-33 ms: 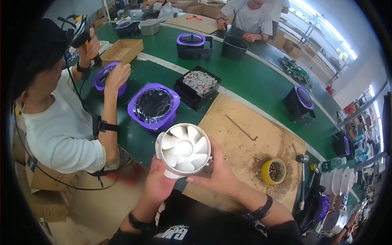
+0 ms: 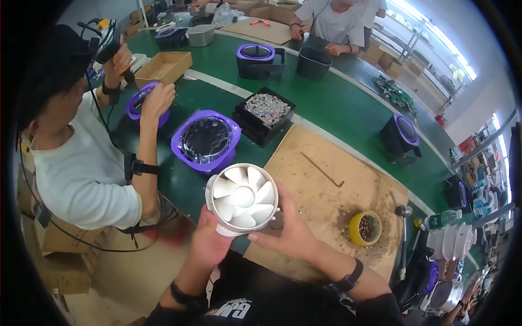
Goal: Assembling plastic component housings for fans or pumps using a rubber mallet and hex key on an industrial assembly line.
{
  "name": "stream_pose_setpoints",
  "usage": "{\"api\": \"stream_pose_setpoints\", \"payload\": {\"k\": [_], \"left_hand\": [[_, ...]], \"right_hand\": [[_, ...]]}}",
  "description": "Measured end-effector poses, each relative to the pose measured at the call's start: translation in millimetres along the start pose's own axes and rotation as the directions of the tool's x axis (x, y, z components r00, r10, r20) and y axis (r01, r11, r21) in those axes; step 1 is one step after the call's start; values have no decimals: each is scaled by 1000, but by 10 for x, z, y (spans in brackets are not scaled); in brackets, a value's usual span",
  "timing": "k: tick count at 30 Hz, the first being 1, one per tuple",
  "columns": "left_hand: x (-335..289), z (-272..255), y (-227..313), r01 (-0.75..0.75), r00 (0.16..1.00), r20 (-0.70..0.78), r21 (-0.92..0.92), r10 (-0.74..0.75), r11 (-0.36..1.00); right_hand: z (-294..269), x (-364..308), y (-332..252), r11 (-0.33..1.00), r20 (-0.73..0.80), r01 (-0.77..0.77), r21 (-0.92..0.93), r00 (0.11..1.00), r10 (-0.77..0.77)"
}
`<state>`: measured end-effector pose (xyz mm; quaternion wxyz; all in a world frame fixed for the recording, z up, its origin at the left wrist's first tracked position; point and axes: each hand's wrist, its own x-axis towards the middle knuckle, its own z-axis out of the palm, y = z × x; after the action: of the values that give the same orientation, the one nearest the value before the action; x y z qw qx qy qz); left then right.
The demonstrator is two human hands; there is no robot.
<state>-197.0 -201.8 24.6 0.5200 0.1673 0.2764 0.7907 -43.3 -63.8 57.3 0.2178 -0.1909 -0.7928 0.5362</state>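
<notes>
I hold a white round fan unit [image 2: 242,198] with curved blades in both hands, above the near edge of the green table [image 2: 337,103]. My left hand [image 2: 209,239] grips its lower left side from beneath. My right hand [image 2: 291,228] wraps its right side, thumb on the rim. Just beyond it lies a purple housing [image 2: 205,140] with a dark, shiny inside. A brown cardboard sheet [image 2: 331,195] covers the table to my right.
A black tray of small metal parts [image 2: 265,111] sits past the purple housing. A yellow cup of screws [image 2: 364,228] stands on the cardboard. A person in a white shirt [image 2: 81,168] works at my left on another purple part [image 2: 142,100]. Black-and-purple units [image 2: 260,58] stand farther off.
</notes>
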Motion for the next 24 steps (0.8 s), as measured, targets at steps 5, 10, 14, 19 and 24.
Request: {"api": "stream_pose_setpoints", "payload": {"k": [5,10,14,19,24], "left_hand": [[197,-20,155,39,999,-24,-156,-43,987],[589,-209,45,-71,994,-84,-49,66,996],[671,-175,-65,-190,932,-242,313,271,931],[557,-380,-71,40,750,-10,999,661,-30],[383,-335,90,0,841,16,1000,540,-31]], "right_hand": [[141,264,36,986,37,31,163,999,-38],[131,721,237,984,-58,115,136,993,-108],[140,1000,361,983,-87,89,162,993,-76],[122,1088,440,993,-5,43,110,999,-43],[143,1074,406,974,54,44,223,997,-57]]}}
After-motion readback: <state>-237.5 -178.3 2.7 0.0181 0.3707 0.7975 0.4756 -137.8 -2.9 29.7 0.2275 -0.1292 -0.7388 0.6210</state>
